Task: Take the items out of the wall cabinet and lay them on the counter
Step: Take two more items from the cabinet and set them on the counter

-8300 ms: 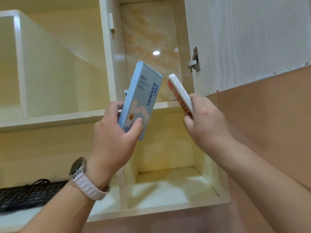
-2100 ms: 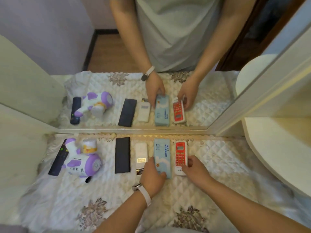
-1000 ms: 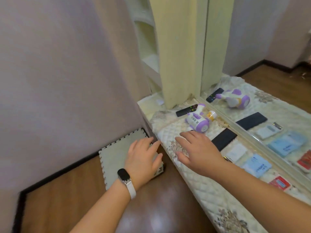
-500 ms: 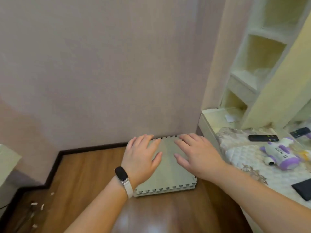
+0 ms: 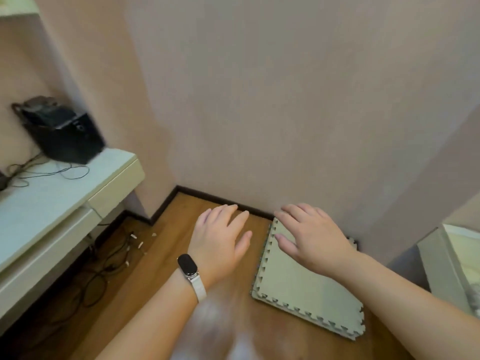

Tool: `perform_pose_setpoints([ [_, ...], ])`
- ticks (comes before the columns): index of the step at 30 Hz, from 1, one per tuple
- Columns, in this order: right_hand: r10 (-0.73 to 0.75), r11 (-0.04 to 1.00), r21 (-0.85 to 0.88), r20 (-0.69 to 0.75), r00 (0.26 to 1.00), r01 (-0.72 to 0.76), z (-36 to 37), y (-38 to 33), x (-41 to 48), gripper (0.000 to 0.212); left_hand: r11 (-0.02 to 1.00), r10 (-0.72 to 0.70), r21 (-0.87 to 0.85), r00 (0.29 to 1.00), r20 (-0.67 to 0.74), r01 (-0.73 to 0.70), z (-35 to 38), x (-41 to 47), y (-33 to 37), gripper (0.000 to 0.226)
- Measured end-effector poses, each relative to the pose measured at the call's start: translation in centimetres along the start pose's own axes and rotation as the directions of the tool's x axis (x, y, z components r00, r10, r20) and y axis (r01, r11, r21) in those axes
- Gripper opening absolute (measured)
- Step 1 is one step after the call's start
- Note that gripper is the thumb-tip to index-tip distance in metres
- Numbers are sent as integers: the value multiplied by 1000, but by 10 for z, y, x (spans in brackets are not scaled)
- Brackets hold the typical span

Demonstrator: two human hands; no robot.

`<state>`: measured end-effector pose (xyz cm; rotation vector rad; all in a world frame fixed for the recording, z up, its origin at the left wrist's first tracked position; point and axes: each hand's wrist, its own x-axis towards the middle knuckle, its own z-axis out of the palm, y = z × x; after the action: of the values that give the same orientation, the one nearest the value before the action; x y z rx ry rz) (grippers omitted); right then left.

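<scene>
Both hands are empty, fingers spread: left hand [image 5: 220,239] over the floor [image 5: 161,258], right hand [image 5: 310,236] over the mat [image 5: 301,289].

One green square foam mat [image 5: 306,289]; by it one left hand [image 5: 218,237], one right hand [image 5: 311,237]; left of it one black box [image 5: 62,133].

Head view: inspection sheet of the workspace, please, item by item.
Surface: brown wooden floor; counter not in view.
Job's things: nothing seen.
Clutter: grey-green foam puzzle mat on the floor; small white bits beside the pale desk.
Hands: left hand and right hand open, empty.
Cables: thin wire on the desk; dark cords on the floor under it.
Surroundings: black box on the desk, pinkish wall.
</scene>
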<state>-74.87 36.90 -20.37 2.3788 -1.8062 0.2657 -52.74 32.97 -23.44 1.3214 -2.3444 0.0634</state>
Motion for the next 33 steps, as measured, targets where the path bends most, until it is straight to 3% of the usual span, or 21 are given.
perform_pose_setpoints([
  [12, -273, 950, 136, -71, 959, 280, 51, -11, 157, 48, 951, -236, 204, 972, -9, 233, 4, 44, -96, 43],
  [18, -317, 928, 181, -78, 945, 326, 64, 13, 238, 48, 928, -253, 275, 967, -32, 252, 12, 104, -123, 42],
  [25, -461, 854, 196, -146, 875, 483, 71, 17, 325, 49, 870, -362, 340, 931, -56, 358, 10, 150, -149, 43],
  [33, -577, 757, 241, -188, 794, 607, 74, -28, 390, 45, 774, -489, 394, 863, -125, 496, -20, 149, -196, 41],
])
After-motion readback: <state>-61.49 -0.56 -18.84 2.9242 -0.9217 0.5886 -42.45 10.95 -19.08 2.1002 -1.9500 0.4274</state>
